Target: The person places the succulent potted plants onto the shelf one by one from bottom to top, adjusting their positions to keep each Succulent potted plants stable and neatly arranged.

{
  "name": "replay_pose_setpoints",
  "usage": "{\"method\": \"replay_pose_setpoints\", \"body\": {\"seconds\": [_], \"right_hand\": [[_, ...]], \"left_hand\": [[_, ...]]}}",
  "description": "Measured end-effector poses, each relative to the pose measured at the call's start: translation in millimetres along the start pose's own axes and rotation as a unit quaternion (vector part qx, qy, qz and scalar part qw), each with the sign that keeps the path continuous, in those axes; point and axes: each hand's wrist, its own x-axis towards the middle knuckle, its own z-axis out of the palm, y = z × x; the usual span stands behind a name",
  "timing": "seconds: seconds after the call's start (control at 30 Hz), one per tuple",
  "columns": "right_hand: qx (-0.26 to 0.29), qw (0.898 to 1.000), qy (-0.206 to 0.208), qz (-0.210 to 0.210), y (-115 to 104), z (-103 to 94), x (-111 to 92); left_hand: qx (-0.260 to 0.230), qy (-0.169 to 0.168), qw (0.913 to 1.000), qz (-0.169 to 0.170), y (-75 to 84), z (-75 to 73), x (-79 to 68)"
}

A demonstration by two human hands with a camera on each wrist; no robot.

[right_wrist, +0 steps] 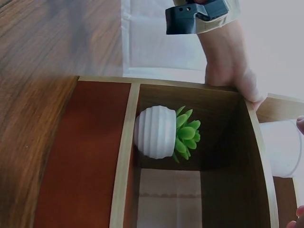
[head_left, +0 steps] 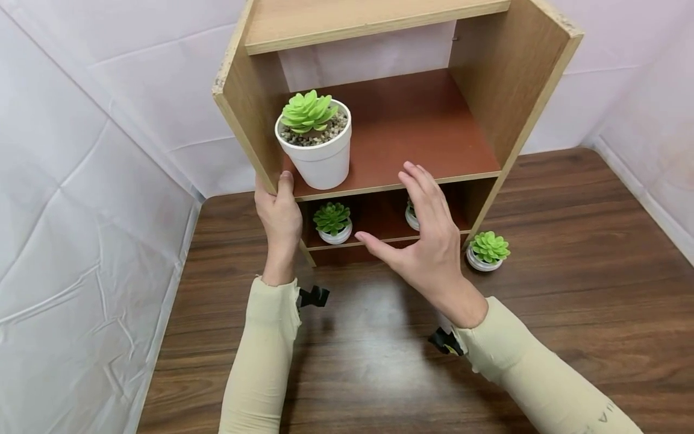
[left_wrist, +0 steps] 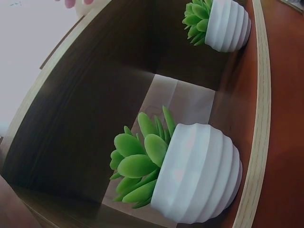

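Observation:
My left hand [head_left: 279,220] grips the left side panel of a wooden shelf unit [head_left: 379,187], its thumb over the front edge. The right wrist view shows the same hand [right_wrist: 232,66] against that panel. Just above it, a large white pot [head_left: 320,154] with a light green succulent stands on the middle shelf. My right hand [head_left: 431,241] is in front of the unit, thumb and fingers spread, holding nothing. Behind it, a small white pot [head_left: 412,218] is partly hidden on the lower shelf. Another small ribbed pot [left_wrist: 199,173] with a green succulent sits at that shelf's left.
On the brown wooden table [head_left: 368,361], a small potted succulent [head_left: 488,250] stands beside the unit's right front corner. White sheeting [head_left: 81,181] hangs around the table. A black wrist mount [head_left: 447,342] is on the right sleeve.

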Motion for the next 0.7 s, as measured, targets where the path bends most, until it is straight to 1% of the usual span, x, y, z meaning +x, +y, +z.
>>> {"method": "replay_pose_setpoints", "body": {"seconds": [0.03,0.17,0.37,0.4,0.47,0.6,0.7], "right_hand": [[0.000,1.000,0.000,0.001,0,-1.1,-1],[-0.003,1.000,0.008,0.004,2,-5.0,-6],[0.000,1.000,0.017,0.011,4,-9.2,-13],[0.000,1.000,0.019,0.012,5,-9.8,-14],[0.002,1.000,0.021,0.016,6,-10.9,-16],[0.003,0.999,0.027,0.024,8,-13.7,-20],[0.006,0.999,0.032,0.028,9,-16.3,-23]], "left_hand": [[-0.005,-0.003,1.0000,0.002,-5.1,-0.6,1.1],[-0.010,-0.006,0.9999,-0.009,0.4,0.1,-0.3],[0.011,-0.006,0.9997,-0.021,29.6,0.9,-6.5],[0.013,-0.004,0.9996,-0.023,30.4,0.7,-6.6],[0.015,0.000,0.9996,-0.026,25.7,0.0,-5.2],[0.012,0.005,0.9995,-0.028,7.2,-0.8,-0.4],[0.017,0.008,0.9995,-0.024,3.0,-0.6,0.8]]}}
